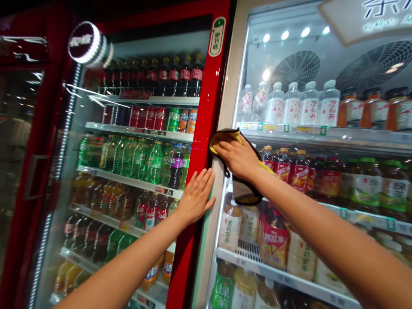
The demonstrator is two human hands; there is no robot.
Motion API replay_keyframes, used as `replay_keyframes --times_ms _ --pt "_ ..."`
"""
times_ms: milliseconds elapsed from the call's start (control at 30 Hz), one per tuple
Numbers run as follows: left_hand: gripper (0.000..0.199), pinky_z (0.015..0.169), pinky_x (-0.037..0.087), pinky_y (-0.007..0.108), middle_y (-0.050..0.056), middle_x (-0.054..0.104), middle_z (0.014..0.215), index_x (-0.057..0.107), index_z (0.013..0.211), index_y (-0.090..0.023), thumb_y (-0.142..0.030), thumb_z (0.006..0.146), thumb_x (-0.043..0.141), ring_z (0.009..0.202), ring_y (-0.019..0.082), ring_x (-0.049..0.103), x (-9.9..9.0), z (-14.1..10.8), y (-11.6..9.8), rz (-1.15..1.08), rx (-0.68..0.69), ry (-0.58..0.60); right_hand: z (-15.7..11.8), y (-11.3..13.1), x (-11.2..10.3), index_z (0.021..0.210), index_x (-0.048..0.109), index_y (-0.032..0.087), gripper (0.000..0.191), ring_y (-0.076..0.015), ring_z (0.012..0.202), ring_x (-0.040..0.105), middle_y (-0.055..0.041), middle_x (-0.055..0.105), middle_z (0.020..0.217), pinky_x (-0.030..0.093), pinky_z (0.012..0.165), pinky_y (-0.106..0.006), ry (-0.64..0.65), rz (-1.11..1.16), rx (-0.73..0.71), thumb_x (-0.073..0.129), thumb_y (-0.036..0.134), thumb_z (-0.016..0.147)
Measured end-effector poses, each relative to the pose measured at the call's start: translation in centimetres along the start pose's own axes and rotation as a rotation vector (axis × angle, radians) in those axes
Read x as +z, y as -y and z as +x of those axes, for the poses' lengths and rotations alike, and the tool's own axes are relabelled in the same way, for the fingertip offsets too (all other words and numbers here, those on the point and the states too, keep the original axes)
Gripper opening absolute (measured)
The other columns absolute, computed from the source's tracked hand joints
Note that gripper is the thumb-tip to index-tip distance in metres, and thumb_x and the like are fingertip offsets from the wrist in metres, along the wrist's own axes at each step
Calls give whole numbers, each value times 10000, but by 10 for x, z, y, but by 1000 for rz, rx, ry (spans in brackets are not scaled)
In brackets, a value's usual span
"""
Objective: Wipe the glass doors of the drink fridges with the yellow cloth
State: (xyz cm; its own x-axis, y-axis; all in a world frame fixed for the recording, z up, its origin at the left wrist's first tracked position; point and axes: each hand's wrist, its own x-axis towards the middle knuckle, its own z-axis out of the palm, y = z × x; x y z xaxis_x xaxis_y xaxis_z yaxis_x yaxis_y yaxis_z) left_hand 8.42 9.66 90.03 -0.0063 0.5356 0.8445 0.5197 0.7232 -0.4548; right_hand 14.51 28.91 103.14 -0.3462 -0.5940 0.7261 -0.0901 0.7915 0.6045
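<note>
My right hand (240,159) presses a yellow and grey cleaning cloth with dark edging (247,191) against the pale door frame (232,81) of the right drinks fridge. Part of the cloth hangs below the palm over the glass. Lower and to the left, my left hand (195,195) lies flat with its fingers stretched out and holds nothing. It rests where the red frame (203,146) of the left fridge meets the pale frame.
Behind the right fridge's glass stand water bottles (292,103) and tea bottles (275,238) on shelves. The left fridge holds green bottles (154,161), cans (160,119) and dark bottles (185,75). A darker red cabinet with a door handle (35,176) is at far left.
</note>
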Motion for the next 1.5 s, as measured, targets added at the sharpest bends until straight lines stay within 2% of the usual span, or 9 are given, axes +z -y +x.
replay_keyframes --times_ms 167,367,600,800,1000,1167,1300,1400,1500 --pt "838 1251 212 471 146 314 1628 -48 1604 -144 -348 978 471 1514 282 270 -9 -9 -5 7 -47 -15 -25 11 6 1414 549 273 415 -203 1183 566 -19 640 1369 185 1225 -444 85 65 -210 390 245 1032" --pt "809 1253 207 502 150 271 1645 -16 1607 -147 -359 984 455 1525 293 241 -21 4 -3 2 -80 -8 -7 -2 -3 1430 533 256 434 -239 1175 579 -54 603 1419 179 1217 -516 9 2 47 376 224 1027" --pt "786 1253 226 489 151 343 1613 15 1609 -153 -333 982 453 1523 277 252 -27 -15 -1 15 -100 -6 -53 37 15 1395 567 261 404 -212 1249 552 -32 656 1351 162 1251 -484 79 139 -205 424 232 1018" --pt "769 1251 229 490 164 300 1630 36 1606 -131 -350 989 441 1531 285 226 -27 1 -2 7 -135 -3 -26 14 2 1436 535 238 450 -264 1200 578 -77 605 1419 146 1229 -559 11 45 64 364 212 1021" --pt "754 1239 254 503 154 292 1636 47 1608 -162 -336 987 437 1525 292 243 -20 -7 -3 -21 -156 -11 -58 31 10 1443 528 277 453 -239 1209 568 -55 628 1390 127 1245 -501 78 107 -115 429 268 1001" --pt "740 1237 256 488 155 253 1650 61 1605 -146 -322 992 435 1530 286 226 -13 3 -10 -33 -103 2 -63 -1 -3 1461 513 263 477 -291 1134 596 -103 569 1458 217 1174 -574 -35 -22 287 457 305 989" --pt "743 1247 230 479 140 242 1656 48 1606 -148 -317 994 433 1542 270 185 -12 6 -19 -48 -47 -11 -96 16 0 1461 516 241 490 -323 1132 581 -141 542 1479 276 1111 -598 -26 -113 493 466 270 974" --pt "748 1243 242 481 134 241 1657 41 1609 -163 -322 993 435 1542 270 184 -8 10 -23 -68 -37 -36 -118 37 7 1442 535 290 473 -292 1155 570 -92 588 1439 198 1165 -571 59 -69 321 480 273 973" --pt "743 1240 249 491 142 235 1657 53 1610 -179 -309 992 443 1541 279 188 0 28 -29 -89 -33 -64 -110 24 1 1450 517 340 463 -252 1171 564 -35 591 1440 141 1201 -519 80 -18 223 467 304 990"
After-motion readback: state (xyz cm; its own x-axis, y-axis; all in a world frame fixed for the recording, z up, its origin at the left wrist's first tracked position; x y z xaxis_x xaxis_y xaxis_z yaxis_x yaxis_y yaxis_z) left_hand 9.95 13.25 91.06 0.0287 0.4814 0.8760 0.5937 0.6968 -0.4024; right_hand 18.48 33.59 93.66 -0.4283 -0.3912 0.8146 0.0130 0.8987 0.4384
